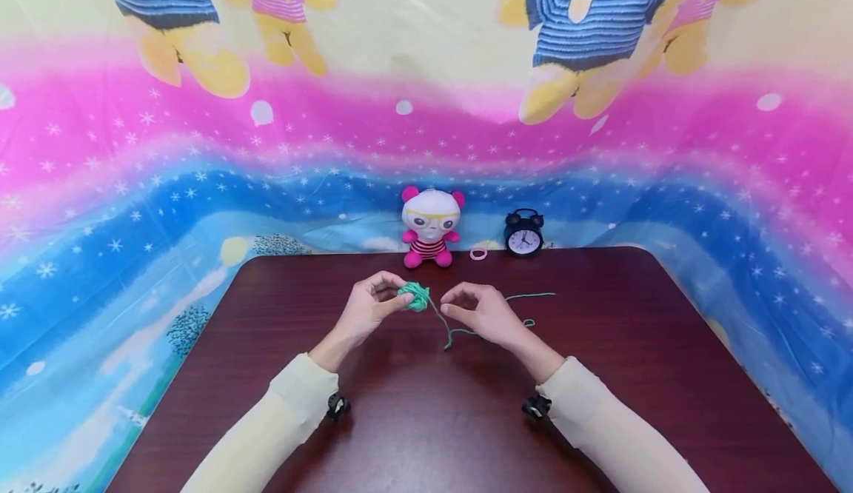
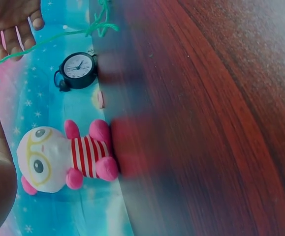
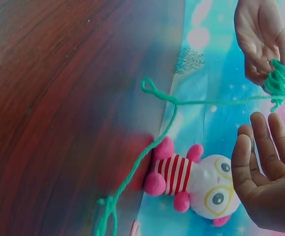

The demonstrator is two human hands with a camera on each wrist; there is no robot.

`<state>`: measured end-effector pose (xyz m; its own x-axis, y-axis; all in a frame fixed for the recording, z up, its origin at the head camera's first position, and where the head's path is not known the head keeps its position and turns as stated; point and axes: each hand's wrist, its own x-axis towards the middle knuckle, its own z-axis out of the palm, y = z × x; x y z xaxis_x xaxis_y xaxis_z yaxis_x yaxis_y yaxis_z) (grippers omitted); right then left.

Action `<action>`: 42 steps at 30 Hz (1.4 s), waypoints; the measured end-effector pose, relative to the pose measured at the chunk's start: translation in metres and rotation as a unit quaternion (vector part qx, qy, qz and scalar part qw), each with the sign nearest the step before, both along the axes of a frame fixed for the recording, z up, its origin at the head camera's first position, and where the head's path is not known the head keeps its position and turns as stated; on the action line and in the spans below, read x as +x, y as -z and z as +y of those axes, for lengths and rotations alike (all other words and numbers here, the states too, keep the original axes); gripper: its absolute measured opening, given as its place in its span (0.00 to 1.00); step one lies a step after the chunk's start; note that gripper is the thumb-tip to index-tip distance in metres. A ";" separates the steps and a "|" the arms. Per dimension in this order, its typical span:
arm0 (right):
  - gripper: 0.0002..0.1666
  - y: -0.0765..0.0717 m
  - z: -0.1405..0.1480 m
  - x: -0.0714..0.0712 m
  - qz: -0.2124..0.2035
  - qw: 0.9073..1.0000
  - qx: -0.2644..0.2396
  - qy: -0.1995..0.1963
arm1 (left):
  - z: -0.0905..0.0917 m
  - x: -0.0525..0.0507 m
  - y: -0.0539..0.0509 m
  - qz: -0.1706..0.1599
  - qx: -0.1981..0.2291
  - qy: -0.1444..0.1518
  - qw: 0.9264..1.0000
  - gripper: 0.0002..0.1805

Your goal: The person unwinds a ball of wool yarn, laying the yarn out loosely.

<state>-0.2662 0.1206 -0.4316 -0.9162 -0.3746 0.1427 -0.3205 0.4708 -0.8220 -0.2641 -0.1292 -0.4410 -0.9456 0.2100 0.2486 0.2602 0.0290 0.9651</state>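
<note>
A small bundle of green yarn point(image 1: 416, 297) is pinched between the thumb and fingers of my left hand point(image 1: 363, 308), above the table. From it a strand point(image 3: 221, 102) hangs down to a small loop, then runs across to the right, passing behind my right hand in the head view. My right hand point(image 1: 489, 315) is just right of the bundle, apart from it, fingers loosely bent and holding nothing. In the right wrist view the right hand's fingers point(image 3: 268, 147) are spread near the bundle point(image 3: 279, 81).
A pink and white panda plush point(image 1: 431, 226) sits at the back edge of the dark wooden table point(image 1: 413, 419). Right of it lie a pink ring point(image 1: 478, 254) and a standing black alarm clock point(image 1: 523, 235). A printed cloth hangs behind.
</note>
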 end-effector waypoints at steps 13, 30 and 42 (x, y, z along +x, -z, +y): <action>0.09 0.000 -0.013 -0.001 0.004 1.000 -0.006 -0.010 | 0.005 0.001 -0.001 0.004 -0.011 0.004 1.000 0.13; 0.09 -0.002 0.009 -0.013 0.048 0.997 0.017 0.049 | -0.004 0.004 0.002 0.022 0.030 0.075 0.997 0.20; 0.14 -0.004 0.050 -0.018 0.005 0.996 -0.006 0.092 | -0.011 0.005 0.001 0.017 0.035 0.001 0.999 0.12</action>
